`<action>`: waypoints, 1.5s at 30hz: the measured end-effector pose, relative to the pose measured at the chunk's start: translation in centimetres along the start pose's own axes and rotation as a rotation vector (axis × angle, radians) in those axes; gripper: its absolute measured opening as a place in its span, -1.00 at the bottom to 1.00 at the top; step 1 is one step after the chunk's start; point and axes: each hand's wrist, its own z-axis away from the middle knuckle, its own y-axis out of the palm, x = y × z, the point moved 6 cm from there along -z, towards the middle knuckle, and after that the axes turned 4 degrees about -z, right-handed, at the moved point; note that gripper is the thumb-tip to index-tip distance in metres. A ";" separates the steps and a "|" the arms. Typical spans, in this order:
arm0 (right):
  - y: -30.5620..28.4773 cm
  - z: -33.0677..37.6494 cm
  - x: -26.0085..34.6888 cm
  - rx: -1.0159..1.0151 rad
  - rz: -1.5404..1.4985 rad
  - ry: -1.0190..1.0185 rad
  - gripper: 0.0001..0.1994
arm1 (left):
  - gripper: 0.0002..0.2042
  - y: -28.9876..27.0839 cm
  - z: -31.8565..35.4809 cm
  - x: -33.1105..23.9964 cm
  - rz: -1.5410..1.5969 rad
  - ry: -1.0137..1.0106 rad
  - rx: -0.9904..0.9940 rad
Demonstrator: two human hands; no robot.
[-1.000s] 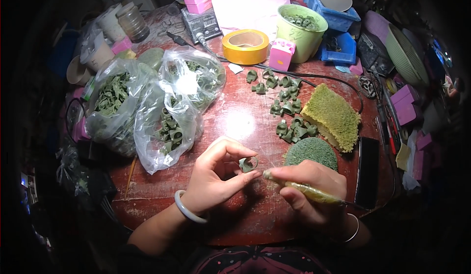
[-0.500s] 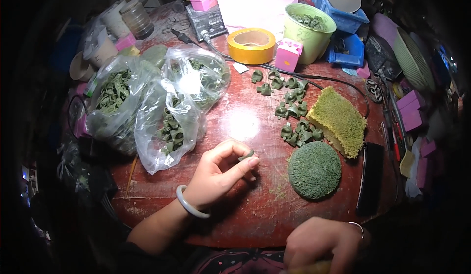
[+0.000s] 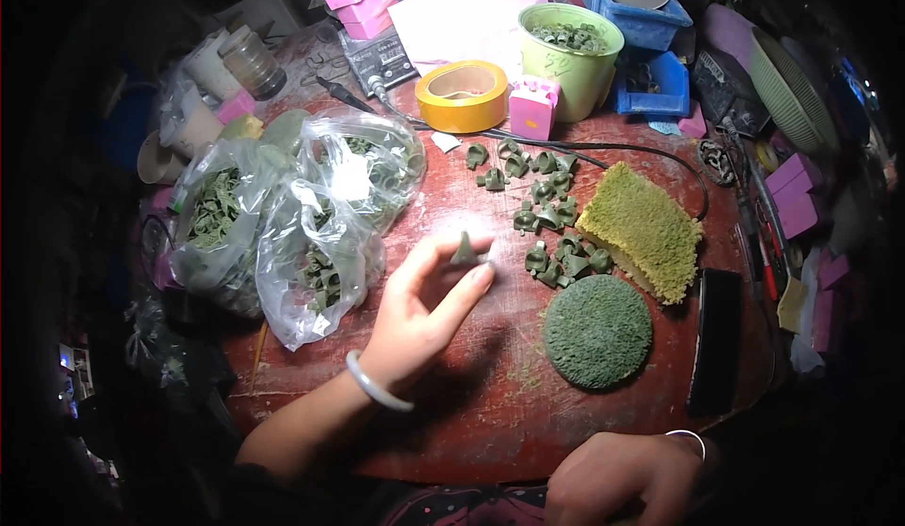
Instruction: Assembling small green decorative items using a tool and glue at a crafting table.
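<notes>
Left hand [image 3: 419, 314]: raised over the red table [image 3: 471, 413], thumb and fingertips pinching a small green cone-shaped piece [image 3: 464, 251]; a pale bangle [image 3: 375, 383] sits on the wrist.

Right hand [image 3: 627, 477]: low at the near table edge, fingers curled under; whether it holds anything cannot be told.

Loose green pieces [image 3: 547, 215]: scattered just right of the held piece.

Round green pad [image 3: 597, 331] and yellow-green sponge [image 3: 641, 229]: near each other, right of centre.

Clear plastic bags [image 3: 311, 224] of green bits: left of the hand.

Yellow tape roll [image 3: 462, 95] and green cup [image 3: 570, 59]: far side.
</notes>
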 end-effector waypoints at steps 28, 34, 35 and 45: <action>0.1 1.2 -0.2 -0.151 -0.068 0.049 -0.81 | -0.62 4.0 -9.8 -2.3 -0.844 0.760 0.226; 0.2 0.6 0.1 -0.119 -0.149 0.042 -0.84 | -0.53 6.2 -11.5 -0.1 -0.860 0.789 0.434; 0.0 0.4 0.2 -0.105 -0.163 0.039 -0.84 | -0.51 6.4 -11.4 0.1 -0.851 0.759 0.449; 0.4 0.5 0.6 -0.143 -0.123 0.136 -0.80 | -0.56 4.3 -5.6 -0.7 -0.920 0.632 0.380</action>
